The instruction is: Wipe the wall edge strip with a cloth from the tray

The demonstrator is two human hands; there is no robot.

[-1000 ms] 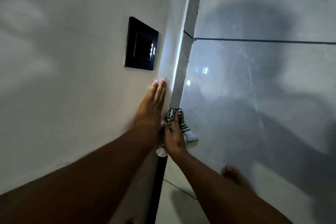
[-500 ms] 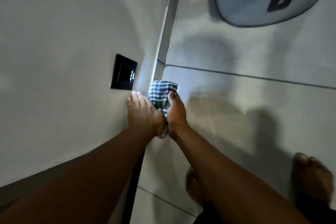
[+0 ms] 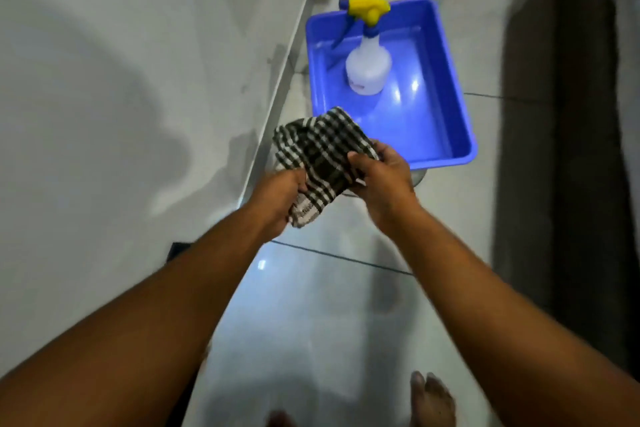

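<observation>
Gripping checked cloth (image 3: 320, 156) | left hand (image 3: 277, 199) closed | right hand (image 3: 382, 180) closed

Showing black-and-white checks across the cloth (image 3: 320, 152). Glowing bright blue all over the tray (image 3: 446, 80), with white glare spots on its floor. Standing white-bodied toward the tray's far edge, the spray bottle (image 3: 368, 69), wearing a yellow trigger head with blue nozzle tip and blue collar. Gleaming pale grey on wall (image 3: 121, 80) and floor tiles (image 3: 311, 305), dark grout lines crossing.
</observation>
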